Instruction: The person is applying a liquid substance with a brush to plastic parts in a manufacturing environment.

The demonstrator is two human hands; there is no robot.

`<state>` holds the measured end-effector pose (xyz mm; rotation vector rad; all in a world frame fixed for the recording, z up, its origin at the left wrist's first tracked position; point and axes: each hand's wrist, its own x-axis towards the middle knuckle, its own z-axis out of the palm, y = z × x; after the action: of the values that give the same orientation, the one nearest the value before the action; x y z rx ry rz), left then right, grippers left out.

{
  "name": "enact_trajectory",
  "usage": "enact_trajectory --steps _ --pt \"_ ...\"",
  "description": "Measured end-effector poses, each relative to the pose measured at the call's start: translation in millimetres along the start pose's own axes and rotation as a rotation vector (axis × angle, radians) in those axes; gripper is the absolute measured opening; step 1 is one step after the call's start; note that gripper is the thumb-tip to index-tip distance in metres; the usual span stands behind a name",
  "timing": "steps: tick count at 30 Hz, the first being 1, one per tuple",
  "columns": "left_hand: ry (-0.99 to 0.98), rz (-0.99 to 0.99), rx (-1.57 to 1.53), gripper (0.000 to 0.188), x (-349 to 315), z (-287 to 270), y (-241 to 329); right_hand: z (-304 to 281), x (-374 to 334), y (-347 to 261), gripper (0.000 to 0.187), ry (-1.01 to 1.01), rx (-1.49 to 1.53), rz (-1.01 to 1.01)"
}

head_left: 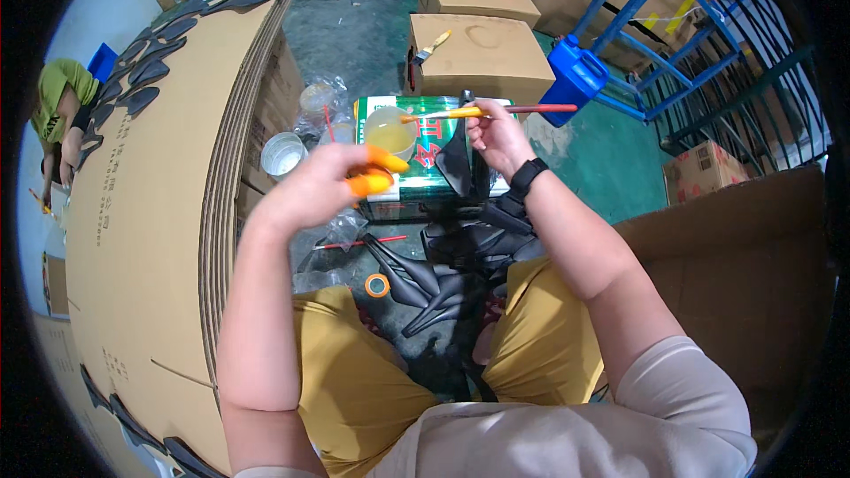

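Orange rubber finger cots (pixel 376 173) over thumb and forefinger of left hand (pixel 319 188), tips pressed together, nothing visible pinched between them, likely worn to keep glue off skin. Right hand (pixel 498 137) pinching long brush with yellow ferrule and red handle (pixel 496 111) between thumb and fingertips, held level, bristle end reaching over clear plastic cup of pale yellowish liquid (pixel 390 133), presumably to load or wipe it. Same hand also gripping flat black cut piece (pixel 460 164), hanging down below the fingers, raised where the brush can meet it. Cup standing on green printed tin box (pixel 425 173) between the knees, close for dipping. Below, heap of black shaped pieces (pixel 452 257) on floor, within reach, beside small orange tape roll (pixel 377 285). Left, tall stack of brown corrugated cardboard sheets (pixel 150 212) with more black pieces laid along its rim, seemingly spread to dry. Farther off, closed brown carton (pixel 478 53) with spare brush on top, blue plastic jug (pixel 577 75) by blue metal rack (pixel 699 44).
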<state>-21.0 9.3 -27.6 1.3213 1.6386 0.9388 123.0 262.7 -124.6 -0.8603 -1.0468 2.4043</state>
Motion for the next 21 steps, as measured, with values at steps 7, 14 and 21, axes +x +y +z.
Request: enact_trajectory --steps 7,14,21 --pt "0.288 0.017 -0.073 0.027 -12.7 -24.7 -4.1 -36.9 -31.8 -39.5 0.017 -0.043 -0.520 -0.278" --pt "0.284 -0.062 -0.018 0.030 -1.5 -18.0 2.8 -42.1 -47.1 -12.0 0.019 -0.308 -1.417 -0.681" --pt "0.264 -0.063 0.024 0.030 9.3 -15.0 6.3 -43.3 -55.8 -9.1 0.018 -0.445 -1.228 -0.513"
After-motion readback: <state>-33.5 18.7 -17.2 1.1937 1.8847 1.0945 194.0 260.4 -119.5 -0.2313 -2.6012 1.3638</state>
